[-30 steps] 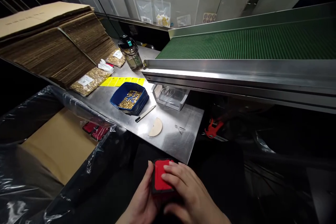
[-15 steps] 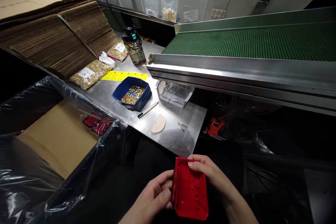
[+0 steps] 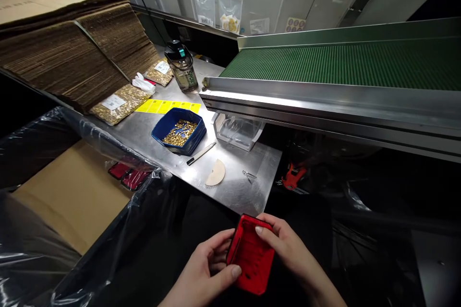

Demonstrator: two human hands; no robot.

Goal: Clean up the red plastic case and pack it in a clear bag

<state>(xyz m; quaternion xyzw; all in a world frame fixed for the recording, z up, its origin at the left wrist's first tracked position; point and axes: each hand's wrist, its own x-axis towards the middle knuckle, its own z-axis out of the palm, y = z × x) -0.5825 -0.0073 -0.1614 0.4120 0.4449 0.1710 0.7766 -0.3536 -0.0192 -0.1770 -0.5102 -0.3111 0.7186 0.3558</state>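
Brass-coloured small parts fill the blue bin (image 3: 179,131) on the steel tabletop (image 3: 237,192), with a few blue pieces mixed in among them. Two clear bags of similar gold bits (image 3: 114,104) lie beside the tall stack of flattened cardboard (image 3: 68,43), each with a white label. Just right of the bin a clear plastic tray (image 3: 236,130) sits under the edge of the conveyor; what is in it cannot be made out. At the far end stands a dark-lidded water bottle (image 3: 182,66), near a strip of yellow labels (image 3: 167,106). To the left, below the tabletop, an open carton lined with black plastic film (image 3: 72,196) holds a few red cases (image 3: 128,175) in its far corner.

Both hands are low in front of the tabletop's near edge, holding a red plastic case (image 3: 250,254) with its inner, ribbed side up. The left hand (image 3: 205,268) has its grip closed on the case's left edge, thumb on top. The right hand (image 3: 288,249) clasps the far right edge, fingertips curled over the rim.

Also on the tabletop lie a pen-like tool (image 3: 200,154), a half-round tan disc (image 3: 216,173) and a small metal clip (image 3: 248,175). The green ribbed conveyor belt (image 3: 342,62) runs off to the right in a steel frame. Behind it grey wall panels carry hanging sample bags (image 3: 230,12).
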